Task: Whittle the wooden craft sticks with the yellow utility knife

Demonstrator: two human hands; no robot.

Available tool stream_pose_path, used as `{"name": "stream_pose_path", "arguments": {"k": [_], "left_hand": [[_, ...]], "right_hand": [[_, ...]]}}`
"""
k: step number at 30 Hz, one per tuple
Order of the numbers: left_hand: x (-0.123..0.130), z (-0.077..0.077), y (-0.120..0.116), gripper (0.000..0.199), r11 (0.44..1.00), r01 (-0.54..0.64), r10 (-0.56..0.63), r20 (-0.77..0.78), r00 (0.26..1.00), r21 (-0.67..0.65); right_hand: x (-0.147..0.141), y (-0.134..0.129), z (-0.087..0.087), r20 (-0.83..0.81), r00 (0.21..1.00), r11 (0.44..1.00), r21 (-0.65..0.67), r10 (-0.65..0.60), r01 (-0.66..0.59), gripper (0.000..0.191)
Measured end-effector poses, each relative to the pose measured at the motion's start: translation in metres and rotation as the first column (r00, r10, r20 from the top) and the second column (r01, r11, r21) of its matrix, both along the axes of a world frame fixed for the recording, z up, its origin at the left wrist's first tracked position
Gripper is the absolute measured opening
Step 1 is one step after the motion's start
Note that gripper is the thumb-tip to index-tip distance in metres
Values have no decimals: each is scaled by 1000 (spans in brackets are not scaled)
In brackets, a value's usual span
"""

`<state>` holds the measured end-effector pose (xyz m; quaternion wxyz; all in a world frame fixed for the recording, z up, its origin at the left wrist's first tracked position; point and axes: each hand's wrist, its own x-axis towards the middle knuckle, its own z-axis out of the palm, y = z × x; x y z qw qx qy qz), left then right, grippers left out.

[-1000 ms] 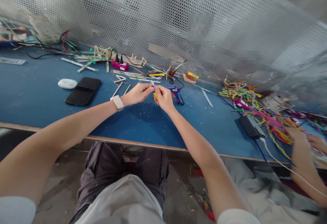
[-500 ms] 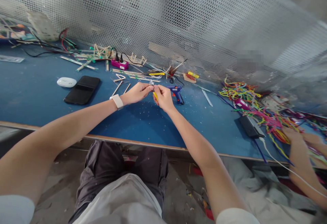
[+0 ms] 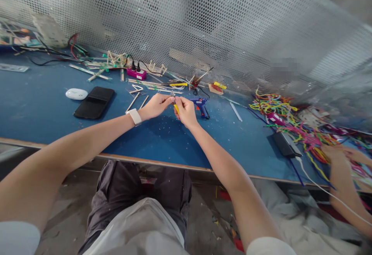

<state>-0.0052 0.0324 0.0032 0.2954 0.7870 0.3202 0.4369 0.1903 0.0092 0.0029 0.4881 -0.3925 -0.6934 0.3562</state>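
Observation:
My right hand (image 3: 186, 112) is closed around a small yellow-handled utility knife (image 3: 176, 109), whose blade points up and away from me. Fingertip to fingertip with it, my left hand (image 3: 157, 105) is pinched closed at the blade. Whatever sits between the left fingers is too small and covered to make out. Both hands are just above the blue table (image 3: 139, 138), where tiny pale shavings lie scattered below them. Right beside my right hand lies a blue glue gun (image 3: 201, 107). Thin wooden sticks (image 3: 133, 103) lie left of my left hand.
A black phone (image 3: 94, 102) and a white oval case (image 3: 76, 93) lie at left. Behind stand a purple power strip (image 3: 136, 73) and a perforated metal screen (image 3: 186, 22). At right are colourful pipe cleaners (image 3: 271, 104), a black power bank (image 3: 286, 144) and another person's hands (image 3: 334, 154).
My hands stay together in nearly the same place, with the blade turned slightly. At the far right, the other person's hands have shifted a little.

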Motion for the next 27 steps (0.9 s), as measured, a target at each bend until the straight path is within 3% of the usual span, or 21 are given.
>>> {"name": "stream_pose_path", "arguments": {"k": [15,27], "left_hand": [[-1,-4,3,62,994,-109,108,-34,994,-19],[-1,-5,2,50,982,-170,179,-131,975,81]], "right_hand": [[-1,2,-2,-30,999,999,-40,-13,12,72],[10,8,2,73,996,998,-40,60,-57,73]]}}
